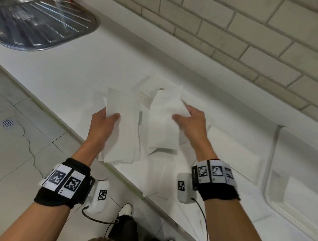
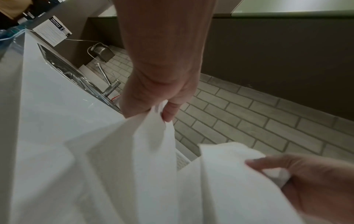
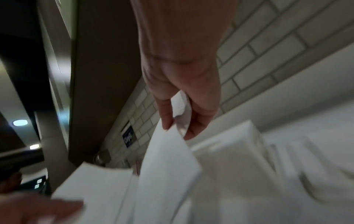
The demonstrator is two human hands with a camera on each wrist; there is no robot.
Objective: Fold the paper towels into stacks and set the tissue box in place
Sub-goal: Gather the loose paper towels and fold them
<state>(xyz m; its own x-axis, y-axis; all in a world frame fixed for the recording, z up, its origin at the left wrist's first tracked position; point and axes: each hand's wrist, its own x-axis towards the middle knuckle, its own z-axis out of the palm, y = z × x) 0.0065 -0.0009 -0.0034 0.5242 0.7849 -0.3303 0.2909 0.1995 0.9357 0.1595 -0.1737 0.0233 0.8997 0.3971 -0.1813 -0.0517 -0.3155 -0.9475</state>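
Note:
Both hands are raised over the white counter (image 1: 80,69), each with white paper towels. My left hand (image 1: 111,116) pinches a long folded towel (image 1: 125,137) by its upper left edge, thumb on top; the left wrist view shows the left hand (image 2: 160,112) gripping that towel (image 2: 134,166). My right hand (image 1: 181,115) pinches a second, softer towel (image 1: 162,127) near its top; the right wrist view shows the right hand (image 3: 177,130) holding this towel (image 3: 168,166). Behind them sits a white block (image 1: 148,89); stack or tissue box, I cannot tell.
Loose towels (image 1: 152,176) lie on the counter near its front edge. A steel drainboard (image 1: 40,26) is at the far left, a brick-tile wall (image 1: 231,32) runs behind, and a moulded recess (image 1: 279,180) is at the right. Tiled floor lies left of the counter.

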